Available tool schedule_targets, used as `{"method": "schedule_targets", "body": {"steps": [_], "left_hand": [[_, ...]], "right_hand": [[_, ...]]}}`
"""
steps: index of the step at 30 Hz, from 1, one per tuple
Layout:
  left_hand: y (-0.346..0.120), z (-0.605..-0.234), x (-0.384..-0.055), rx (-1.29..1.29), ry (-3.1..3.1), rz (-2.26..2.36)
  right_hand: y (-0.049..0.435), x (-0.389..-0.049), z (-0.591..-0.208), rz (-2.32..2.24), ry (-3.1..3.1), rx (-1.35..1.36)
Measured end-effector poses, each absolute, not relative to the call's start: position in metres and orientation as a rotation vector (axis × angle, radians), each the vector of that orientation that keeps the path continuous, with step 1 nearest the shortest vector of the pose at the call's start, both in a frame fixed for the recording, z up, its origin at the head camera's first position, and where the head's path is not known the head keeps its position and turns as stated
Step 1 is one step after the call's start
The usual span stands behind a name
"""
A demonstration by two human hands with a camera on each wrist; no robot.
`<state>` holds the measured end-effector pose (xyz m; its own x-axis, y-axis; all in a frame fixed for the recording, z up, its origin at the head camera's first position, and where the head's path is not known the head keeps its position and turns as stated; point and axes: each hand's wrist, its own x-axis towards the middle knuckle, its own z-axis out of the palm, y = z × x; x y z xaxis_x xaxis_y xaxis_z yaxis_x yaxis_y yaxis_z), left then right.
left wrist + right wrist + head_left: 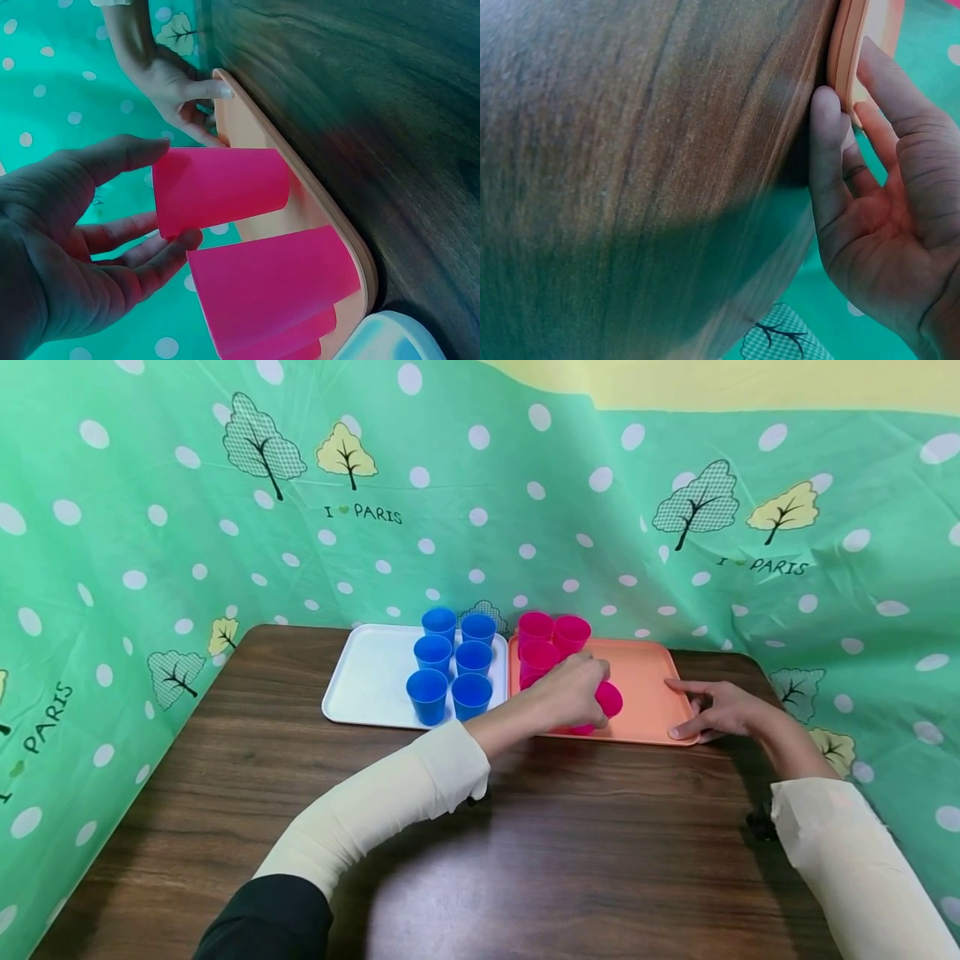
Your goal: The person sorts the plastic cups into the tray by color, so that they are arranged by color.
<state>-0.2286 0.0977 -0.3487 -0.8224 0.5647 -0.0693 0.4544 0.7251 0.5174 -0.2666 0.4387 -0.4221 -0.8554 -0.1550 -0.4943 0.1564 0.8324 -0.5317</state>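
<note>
My left hand (pixel 573 689) reaches over the orange tray (pixel 637 660). Its thumb and fingertips hold a pink cup (pixel 221 187) near the rim, as the left wrist view shows. Beside that cup stand several other pink cups (pixel 270 285) on the tray's left part; my hand partly hides them in the head view. My right hand (pixel 720 710) grips the tray's right end near the front corner, thumb and index finger at the rim. The lower fingers are partly hidden in the head view.
A white tray (pixel 367 681) adjoins the orange one on the left. Several blue cups (pixel 427 697) stand upright in two columns on its right half. Both trays lie toward the back of a dark wooden table (pixel 585 843), before a green dotted cloth (pixel 450 493).
</note>
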Motion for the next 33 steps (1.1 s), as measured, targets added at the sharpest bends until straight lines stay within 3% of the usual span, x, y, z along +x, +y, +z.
{"method": "schedule_targets", "body": {"steps": [33], "left_hand": [[0.1019,-0.348,-0.2382,0.8,2.742,0.558]], "right_hand": [[0.4396,-0.267,-0.4242,-0.795,2.472,-0.004]]}}
